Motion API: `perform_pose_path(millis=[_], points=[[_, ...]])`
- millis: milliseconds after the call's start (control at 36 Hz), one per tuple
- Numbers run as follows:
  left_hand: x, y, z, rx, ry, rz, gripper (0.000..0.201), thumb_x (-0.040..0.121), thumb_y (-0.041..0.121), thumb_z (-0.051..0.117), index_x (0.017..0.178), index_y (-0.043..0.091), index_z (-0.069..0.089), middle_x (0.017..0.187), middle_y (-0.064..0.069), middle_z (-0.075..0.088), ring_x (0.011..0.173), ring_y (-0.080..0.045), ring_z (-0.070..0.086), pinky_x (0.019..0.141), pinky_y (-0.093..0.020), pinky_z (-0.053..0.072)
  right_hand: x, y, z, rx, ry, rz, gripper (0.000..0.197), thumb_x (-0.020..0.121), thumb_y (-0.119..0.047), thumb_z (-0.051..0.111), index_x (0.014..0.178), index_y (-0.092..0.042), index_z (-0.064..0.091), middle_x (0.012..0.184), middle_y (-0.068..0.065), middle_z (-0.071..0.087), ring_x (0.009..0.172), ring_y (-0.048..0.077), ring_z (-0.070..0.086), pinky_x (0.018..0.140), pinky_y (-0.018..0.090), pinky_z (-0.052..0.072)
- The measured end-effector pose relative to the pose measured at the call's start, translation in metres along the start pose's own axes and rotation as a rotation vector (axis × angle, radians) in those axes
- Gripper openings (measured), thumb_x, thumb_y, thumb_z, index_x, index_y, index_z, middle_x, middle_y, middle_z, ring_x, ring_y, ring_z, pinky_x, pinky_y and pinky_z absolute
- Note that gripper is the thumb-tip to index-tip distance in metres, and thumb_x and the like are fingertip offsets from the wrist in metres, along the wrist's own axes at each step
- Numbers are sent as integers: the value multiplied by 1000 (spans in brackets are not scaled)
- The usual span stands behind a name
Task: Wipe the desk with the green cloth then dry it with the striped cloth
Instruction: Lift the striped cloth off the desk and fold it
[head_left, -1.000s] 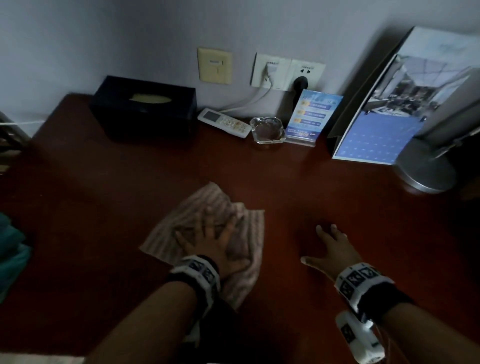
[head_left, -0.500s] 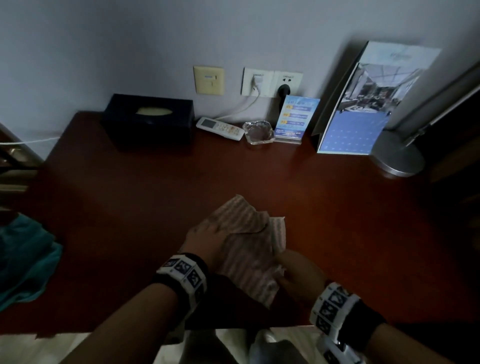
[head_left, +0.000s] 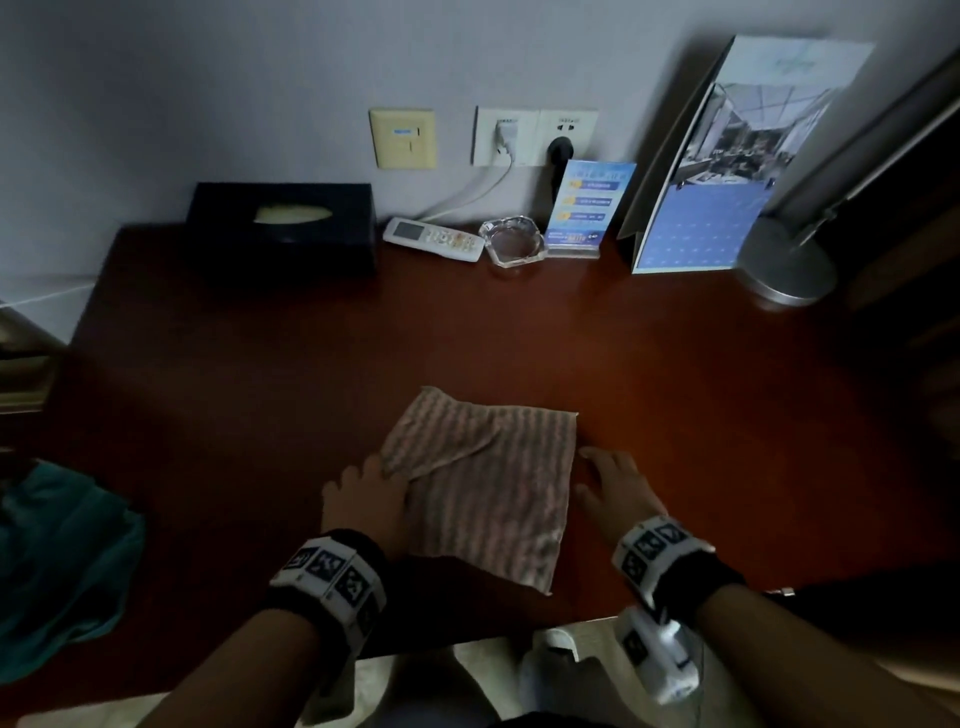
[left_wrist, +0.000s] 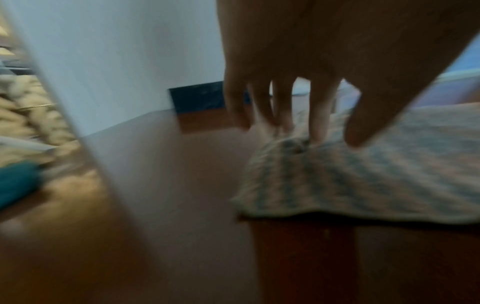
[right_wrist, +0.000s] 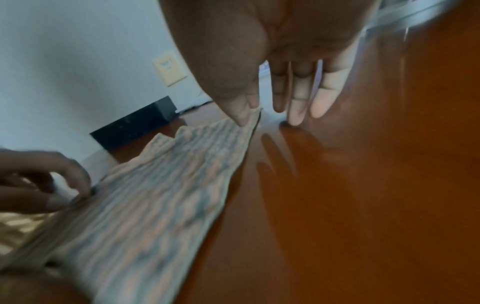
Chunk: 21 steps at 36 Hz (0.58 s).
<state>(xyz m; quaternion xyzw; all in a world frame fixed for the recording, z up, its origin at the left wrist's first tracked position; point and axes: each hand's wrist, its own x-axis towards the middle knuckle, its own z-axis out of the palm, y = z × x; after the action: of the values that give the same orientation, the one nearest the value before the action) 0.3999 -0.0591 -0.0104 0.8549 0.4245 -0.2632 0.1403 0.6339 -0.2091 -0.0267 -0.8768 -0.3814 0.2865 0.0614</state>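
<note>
The striped cloth (head_left: 488, 483) lies spread nearly flat on the near middle of the desk (head_left: 701, 395), a roughly square piece of soft, ribbed fabric in pale pink and grey-blue bands, its far left corner folded back over itself in a loose flap. The desk is a dark reddish-brown wood with a smooth, glossy top that mirrors the fingers above it.

The green cloth (head_left: 57, 571) sits bunched in a teal heap at the desk's left edge, well apart from the striped one. Along the back, against the wall, stand a dark rectangular tissue box (head_left: 283, 223), a white remote control (head_left: 434, 246), a clear glass ashtray (head_left: 513, 242), a small blue sign card (head_left: 587, 208), a leaning calendar (head_left: 727, 171) and the round metal base of a lamp (head_left: 787, 267). None of these lies between the hands and the cloth.

The left hand (head_left: 366, 501) sits at the cloth's left edge, fingertips pinching the folded fabric there. The right hand (head_left: 615, 486) lies just beside the cloth's right edge, fingers straight, their tips on the wood and the thumb touching the hem.
</note>
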Motion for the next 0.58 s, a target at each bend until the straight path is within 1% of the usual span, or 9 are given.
perform_pose_path(millis=[56,139,222,278,333,389,472,528,583], points=[[-3,12,-7,-22,106,57,39,92,38,41,128,24,46,139,-7,33,124,-29,35,98,-43,34,12,-7,-3,7,24,21,49,94,-31,47,141,-27,34,141,5,34,124,26,45,99,42,44],[-9,48,-3,-80,215,269,31,92,33,40,118,23,53,135,-5,46,120,-24,44,101,-37,37,29,-17,-6,14,28,70,50,96,-33,45,143,-25,31,143,5,32,126,27,43,100,44,44],[-17,87,16,-265,71,377,41,96,40,41,132,21,42,140,-2,42,124,-20,42,107,-34,32,42,-23,-8,-25,-17,99,55,96,-32,46,146,-22,26,145,6,29,125,29,44,99,44,45],[-21,105,25,-358,-15,376,48,93,44,49,134,22,41,136,1,45,121,-18,46,101,-30,35,48,-24,-9,-41,-36,112,56,95,-35,47,146,-24,26,143,6,28,120,29,47,96,44,47],[-22,117,31,-330,-61,330,54,88,47,55,134,22,41,133,-1,44,120,-22,46,99,-35,38,52,-25,-9,-79,-44,108,52,93,-37,51,140,-25,32,137,6,30,115,30,50,93,44,49],[-23,122,35,-275,-81,294,48,90,40,54,132,20,42,131,-3,41,118,-26,45,96,-40,40,53,-25,-7,-120,-40,93,42,91,-35,54,129,-24,40,128,5,36,110,29,51,88,44,51],[-26,124,38,-240,-77,304,32,93,26,48,124,17,49,128,-4,44,115,-26,48,93,-41,42,51,-26,-3,-187,-78,28,26,92,-33,49,114,-19,47,120,6,44,105,26,51,86,41,50],[-27,121,37,-223,-101,310,31,92,24,50,121,14,52,127,-6,46,114,-27,50,93,-41,44,48,-27,-2,-202,-110,-17,20,92,-33,45,104,-18,49,112,3,50,98,21,53,83,36,48],[-28,117,36,-239,-114,297,33,90,28,52,119,13,54,125,-6,50,113,-27,52,93,-40,44,43,-31,-6,-174,-118,-34,16,92,-36,43,94,-20,47,98,-1,53,86,16,53,77,33,47]])
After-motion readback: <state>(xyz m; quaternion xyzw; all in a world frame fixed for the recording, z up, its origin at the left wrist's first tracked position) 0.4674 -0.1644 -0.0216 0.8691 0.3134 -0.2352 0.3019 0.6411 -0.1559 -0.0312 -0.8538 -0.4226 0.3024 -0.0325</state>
